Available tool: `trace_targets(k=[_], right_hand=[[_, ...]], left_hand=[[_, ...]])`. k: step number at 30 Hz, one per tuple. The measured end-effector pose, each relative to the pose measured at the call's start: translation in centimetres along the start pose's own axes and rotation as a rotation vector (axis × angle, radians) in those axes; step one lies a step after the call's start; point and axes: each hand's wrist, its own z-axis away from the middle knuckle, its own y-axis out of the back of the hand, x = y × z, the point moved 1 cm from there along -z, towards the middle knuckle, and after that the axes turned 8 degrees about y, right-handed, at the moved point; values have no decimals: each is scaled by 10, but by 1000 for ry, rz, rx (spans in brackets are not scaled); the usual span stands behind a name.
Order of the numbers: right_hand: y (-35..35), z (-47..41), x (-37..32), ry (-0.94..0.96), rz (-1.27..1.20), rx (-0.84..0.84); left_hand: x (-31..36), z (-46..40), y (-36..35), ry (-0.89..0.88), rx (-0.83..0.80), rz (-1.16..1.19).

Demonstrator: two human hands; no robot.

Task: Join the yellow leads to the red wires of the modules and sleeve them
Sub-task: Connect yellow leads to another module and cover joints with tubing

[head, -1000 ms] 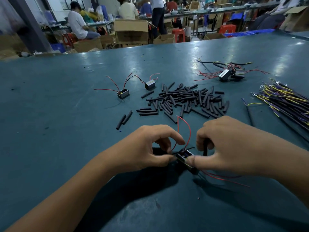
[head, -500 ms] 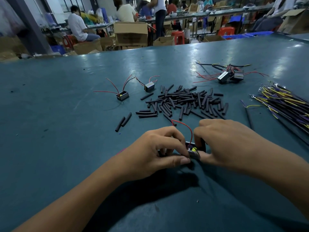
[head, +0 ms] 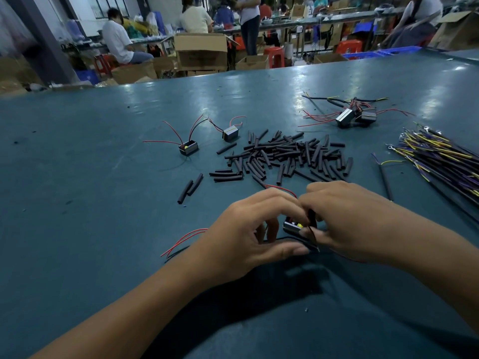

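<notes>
Beyond two hands, left (head: 248,234) and right (head: 355,224) gripping one module (head: 293,225), lie four modules

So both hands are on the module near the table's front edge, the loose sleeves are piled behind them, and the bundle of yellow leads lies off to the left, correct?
Not quite: the head view shows the bundle of yellow leads on the right. The rest holds: left hand and right hand meet at the module, with the loose sleeves piled behind.

Both hands, left (head: 248,234) and right (head: 357,224), pinch a small module (head: 293,226) and its red wire (head: 281,189) over the worktop (head: 77,203).
</notes>
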Motion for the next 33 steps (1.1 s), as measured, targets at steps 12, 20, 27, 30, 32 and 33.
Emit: trace_targets(k=[12,20,27,30,32,33], right_hand=[[3,3,10,150,-53,74],[16,5,19,235,-210,147],[27,8,38,-67,-520,414],[23,10,38,-110,-685,432],[21,8,31,-65,-697,423],[19,7,27,-42,-679,411]], left_hand=[[-10,6,7,120,28,-113],[-6,1,0,52,124,-107],[-15,10,38,147,56,96],[-16,8,53,182,307,373],[-13,8,55,179,370,534],[-11,8,53,169,337,527]])
